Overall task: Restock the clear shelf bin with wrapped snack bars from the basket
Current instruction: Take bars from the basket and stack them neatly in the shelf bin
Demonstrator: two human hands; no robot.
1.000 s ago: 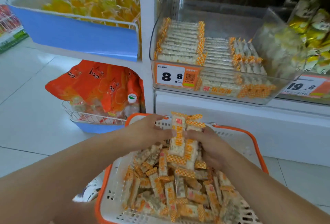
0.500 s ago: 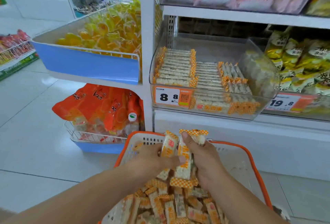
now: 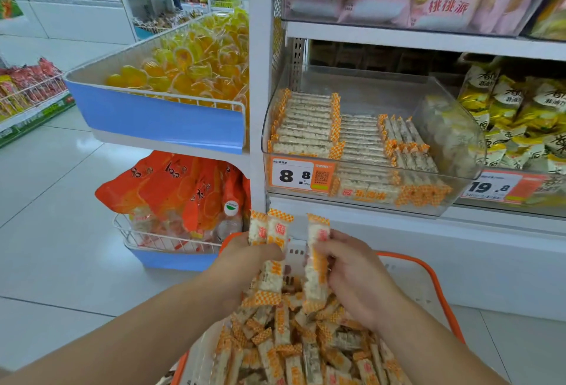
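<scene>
- Two hands meet low in the centre of the frame, over the basket [image 3: 441, 289], each closed on wrapped bars held upright.
- Left hand [image 3: 245, 257] grips two bars [image 3: 269, 249] side by side, their checked orange ends sticking up above the fingers.
- Right hand [image 3: 352, 268] pinches one bar [image 3: 315, 265] between thumb and fingers; this bar stands just beside the left pair, a narrow gap between them.
- Loose bars [image 3: 294, 348] fill the white basket with its orange rim, heaped at the bottom centre under both wrists.
- Clear bin [image 3: 444, 127] sits on the shelf at centre right, above the hands and well apart from them. It is partly stocked: neat flat stacks on its left side and middle, a few bars leaning on edge to the right of those, and bare floor at its back (the right end shows only blurred reflections).
- Price tag [image 3: 298, 174] reading 8.8 is fixed to the bin's front left.
- Yellow jelly cups [image 3: 190, 62] fill the blue-fronted tray at upper left; orange bags [image 3: 180, 188] sit in a wire rack below it.
</scene>
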